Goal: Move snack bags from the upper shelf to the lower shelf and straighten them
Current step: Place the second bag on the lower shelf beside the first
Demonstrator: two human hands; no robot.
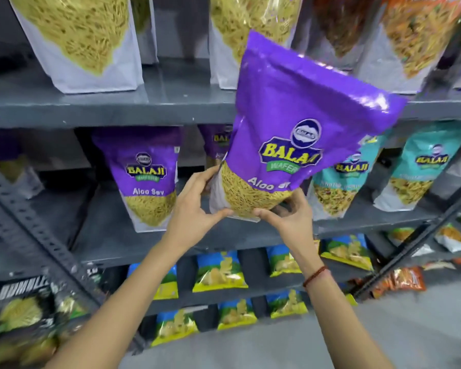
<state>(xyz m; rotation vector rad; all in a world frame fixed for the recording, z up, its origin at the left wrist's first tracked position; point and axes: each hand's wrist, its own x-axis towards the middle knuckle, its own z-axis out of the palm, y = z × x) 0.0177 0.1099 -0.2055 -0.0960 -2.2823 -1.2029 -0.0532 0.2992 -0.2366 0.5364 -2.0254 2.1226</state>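
Observation:
A large purple Aloo Sev bag (301, 110) is held in front of the shelves, tilted to the right, its bottom just above the lower shelf (117, 235). My left hand (197, 206) grips its bottom left corner. My right hand (288, 217) grips the bottom right corner from below. A matching purple bag (144, 177) stands upright on the lower shelf to the left, and another (216, 145) is partly hidden behind the held one. On the upper shelf (104, 107) stand more sev bags (77, 41), their tops cut off.
Teal snack bags (415, 169) stand on the lower shelf to the right. Blue and yellow small packets (218, 272) fill the shelves below. A slotted grey upright (24, 217) runs diagonally at left, another (423, 241) at right. Black bags (24, 315) sit bottom left.

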